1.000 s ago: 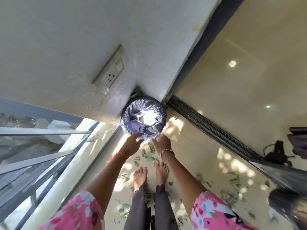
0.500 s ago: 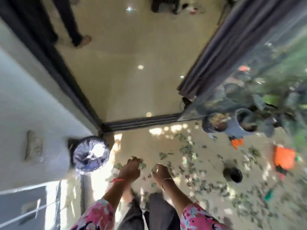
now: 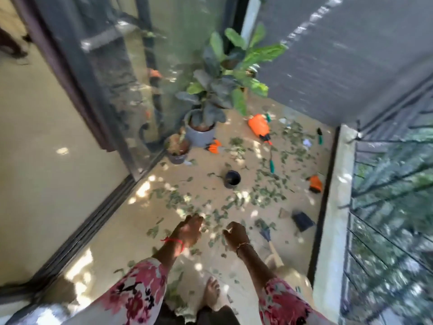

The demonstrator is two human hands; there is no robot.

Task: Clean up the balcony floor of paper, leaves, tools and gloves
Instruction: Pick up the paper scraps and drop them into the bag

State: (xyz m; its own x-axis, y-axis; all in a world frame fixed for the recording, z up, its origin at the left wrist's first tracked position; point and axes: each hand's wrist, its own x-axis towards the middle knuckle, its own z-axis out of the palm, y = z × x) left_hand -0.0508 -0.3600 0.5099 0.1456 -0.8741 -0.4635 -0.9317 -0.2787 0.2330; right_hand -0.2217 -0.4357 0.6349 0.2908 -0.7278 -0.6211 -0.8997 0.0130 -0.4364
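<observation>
Mostly the view is smeared by motion blur, so small things read poorly: an orange lump [image 3: 315,182] near the pale concrete kerb [image 3: 332,219] on the right may be a glove, and another orange shape [image 3: 215,146] lies just beside the grey round plant pot [image 3: 200,136], too blurred to make out. At near right lies a dark flat square object [image 3: 303,221] that I cannot identify. The person's left hand [image 3: 189,231] and right hand [image 3: 235,236] reach out above the near floor, fingers loosely curled, with nothing seen in either. Pink flowered sleeves [image 3: 138,292] are cut off by the bottom edge. Scattered green leaves [image 3: 264,195] lie over the beige balcony floor [image 3: 131,242] from the near foot to the far wall, thick around a small black pot [image 3: 232,178] in the middle. Farther off lie an orange plastic spray bottle [image 3: 259,126], a green-handled tool [image 3: 271,164] and a white paper scrap [image 3: 307,143]. A glass sliding door [image 3: 112,90] bounds the left, a grey wall [image 3: 351,55] the far side, and a dark metal railing [image 3: 386,184] the right.
</observation>
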